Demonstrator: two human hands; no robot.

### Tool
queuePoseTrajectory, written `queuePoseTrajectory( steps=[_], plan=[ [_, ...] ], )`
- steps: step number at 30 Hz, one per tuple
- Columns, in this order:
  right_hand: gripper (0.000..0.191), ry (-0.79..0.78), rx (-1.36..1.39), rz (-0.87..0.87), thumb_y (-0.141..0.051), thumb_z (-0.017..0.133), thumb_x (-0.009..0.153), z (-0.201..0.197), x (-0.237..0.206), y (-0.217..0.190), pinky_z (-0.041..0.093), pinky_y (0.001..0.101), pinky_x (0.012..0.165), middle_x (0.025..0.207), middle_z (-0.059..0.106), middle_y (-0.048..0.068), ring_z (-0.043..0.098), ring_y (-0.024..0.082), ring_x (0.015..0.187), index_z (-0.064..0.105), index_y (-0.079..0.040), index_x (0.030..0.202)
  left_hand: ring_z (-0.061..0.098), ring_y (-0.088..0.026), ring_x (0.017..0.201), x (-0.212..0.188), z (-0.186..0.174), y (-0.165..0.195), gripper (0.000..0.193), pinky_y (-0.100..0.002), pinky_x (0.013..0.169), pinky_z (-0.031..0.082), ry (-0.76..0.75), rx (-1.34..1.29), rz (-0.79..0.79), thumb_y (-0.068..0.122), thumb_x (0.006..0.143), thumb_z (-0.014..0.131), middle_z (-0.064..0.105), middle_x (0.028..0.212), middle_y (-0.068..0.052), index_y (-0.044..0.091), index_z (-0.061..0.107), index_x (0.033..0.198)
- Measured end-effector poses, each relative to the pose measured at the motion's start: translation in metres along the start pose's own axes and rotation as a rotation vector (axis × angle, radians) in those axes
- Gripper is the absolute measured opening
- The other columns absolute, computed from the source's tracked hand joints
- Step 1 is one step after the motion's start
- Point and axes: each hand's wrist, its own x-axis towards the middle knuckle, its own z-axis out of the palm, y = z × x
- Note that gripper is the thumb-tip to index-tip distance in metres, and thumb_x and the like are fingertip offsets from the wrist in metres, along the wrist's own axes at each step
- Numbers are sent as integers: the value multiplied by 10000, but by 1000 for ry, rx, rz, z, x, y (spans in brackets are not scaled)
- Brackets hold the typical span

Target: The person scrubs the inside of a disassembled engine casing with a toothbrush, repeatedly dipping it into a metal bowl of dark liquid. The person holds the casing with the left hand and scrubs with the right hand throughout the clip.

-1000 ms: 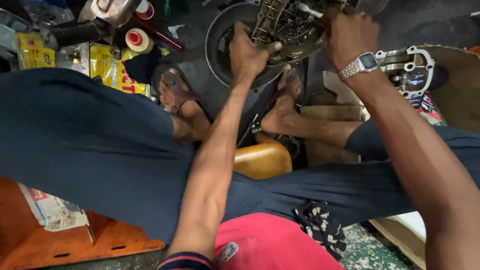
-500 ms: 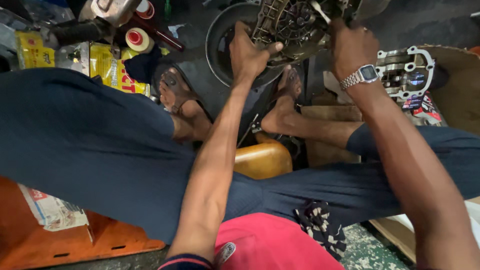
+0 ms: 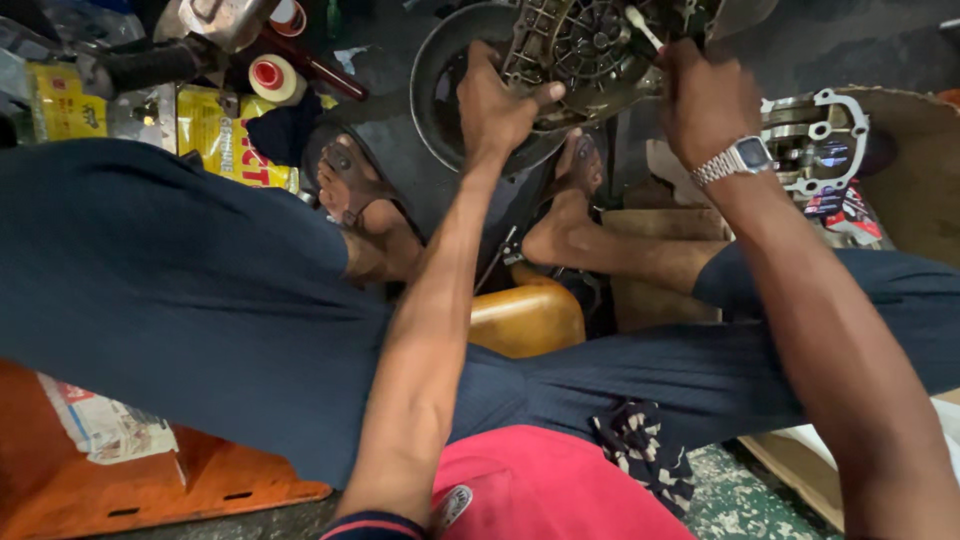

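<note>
Cluttered floor, hands (image 3: 500, 100) gripping engine casing (image 3: 580, 45) rim

Your view is dim and evenly lit, with no hard shadows; the far floor sinks into murk. Soft glare sits on the silver metal wristwatch (image 3: 738, 160) and the rounded amber wooden stool (image 3: 527, 318). The wide lens stretches the near edges, and your near right forearm is soft, slightly blurred.

engine cover (image 3: 590, 50) in round pan (image 3: 440, 90) | tape rolls (image 3: 272, 78) left | engine casing (image 3: 815, 150) right
</note>
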Motion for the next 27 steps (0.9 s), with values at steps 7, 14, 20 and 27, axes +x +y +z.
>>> queuePoseTrajectory(
  steps=[7, 14, 20, 27],
  plan=[
    [184, 145, 45, -103, -121, 643, 1027, 6, 9, -8, 523, 578, 635, 923, 712, 262, 667, 509, 781, 700, -81, 1197, 752, -356, 992, -1, 0, 2, 758, -418, 874, 577, -2, 58, -85, 288, 605, 997, 749, 1040, -245, -11, 538, 1129],
    [137, 230, 206, -150, -105, 633, 1087, 24, 5, -10, 533, 554, 682, 1007, 715, 256, 683, 489, 842, 663, -34, 1200, 767, -333, 975, 1, 0, -1, 769, -411, 860, 584, -40, 24, -67, 319, 605, 1009, 762, 1016, -217, -4, 533, 1115],
    [138, 273, 332, -65, -90, 624, 1067, 54, 7, -38, 522, 553, 695, 976, 705, 246, 671, 477, 839, 653, -47, 1195, 759, -307, 948, 0, -8, 7, 739, -408, 867, 568, -59, 25, -86, 326, 629, 999, 762, 994, -189, 18, 530, 1110],
    [123, 278, 8, -182, 27, 667, 887, 38, 25, -13, 515, 552, 681, 842, 673, 242, 673, 466, 792, 709, -25, 989, 755, -271, 910, -15, -4, 23, 710, -390, 838, 571, -57, 29, -65, 357, 639, 984, 772, 973, -165, 21, 541, 1079]
  ],
)
